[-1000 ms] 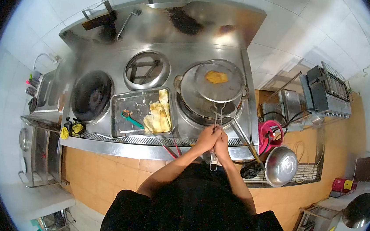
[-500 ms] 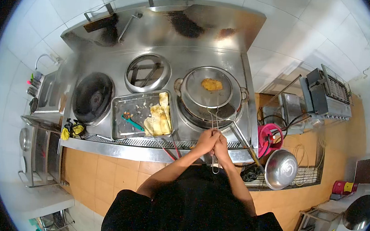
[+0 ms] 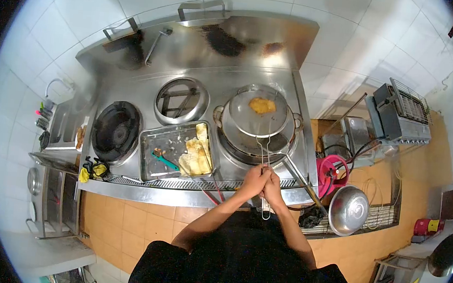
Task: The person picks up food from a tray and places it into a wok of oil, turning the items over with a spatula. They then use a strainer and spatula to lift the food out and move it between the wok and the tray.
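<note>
Both hands are closed together round the wire handle of a round strainer. My left hand is on the handle's left side, and my right hand wraps it from the right; the handle's looped end shows below them. A golden-brown piece of food lies in the strainer, over a two-handled wok on the right burner. To the left, a metal tray holds pale yellow pieces and a teal-handled tool. Red-handled tongs lean at the tray's front right corner.
A long-handled ladle slants off the stove's right front edge. Two more burners, one black and one with a steel ring, are at left. Right of the stove are a pink basket and a metal bowl.
The whole view has shifted slightly, with the stove sitting lower. The strainer and food piece have risen a little relative to the wok, both hands still on the handle.
</note>
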